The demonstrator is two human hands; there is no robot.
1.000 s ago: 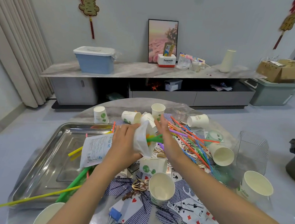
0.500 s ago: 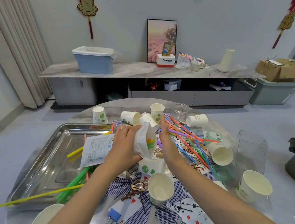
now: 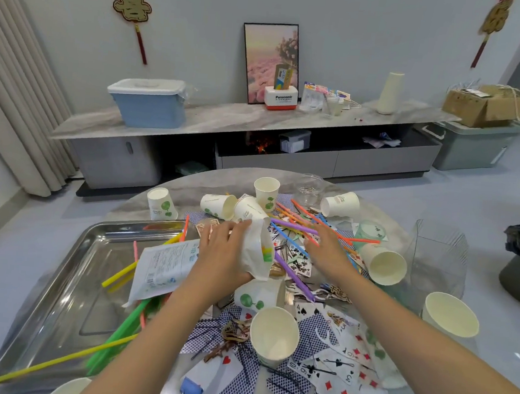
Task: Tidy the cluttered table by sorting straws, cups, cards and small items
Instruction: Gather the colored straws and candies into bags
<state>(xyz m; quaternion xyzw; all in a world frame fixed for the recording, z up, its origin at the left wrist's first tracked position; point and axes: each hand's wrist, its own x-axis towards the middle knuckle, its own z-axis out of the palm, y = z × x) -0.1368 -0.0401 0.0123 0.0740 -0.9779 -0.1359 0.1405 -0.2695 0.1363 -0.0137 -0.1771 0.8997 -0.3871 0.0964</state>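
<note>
My left hand (image 3: 224, 253) grips a white plastic bag (image 3: 257, 253) by its mouth, with green and yellow straw ends showing inside. My right hand (image 3: 326, 249) lies with fingers stretched over the pile of coloured straws (image 3: 300, 227) at the table's middle. A purple straw (image 3: 292, 275) slants below the bag. White paper cups stand or lie around: one upright near me (image 3: 273, 334), one on its side at the right (image 3: 383, 265), several at the far edge (image 3: 265, 189). Playing cards (image 3: 335, 360) cover the near table.
A steel tray (image 3: 55, 289) at the left holds long green and yellow straws (image 3: 119, 279) and a printed packet (image 3: 164, 267). A clear plastic box (image 3: 439, 253) stands at the right, a glass jar (image 3: 309, 188) at the back. A blue binder clip (image 3: 191, 389) and hairpins lie near me.
My right hand has left the bag's mouth and moved right onto the straw pile. The green straws it was pushing are now inside the bag. My left hand still holds the bag.
</note>
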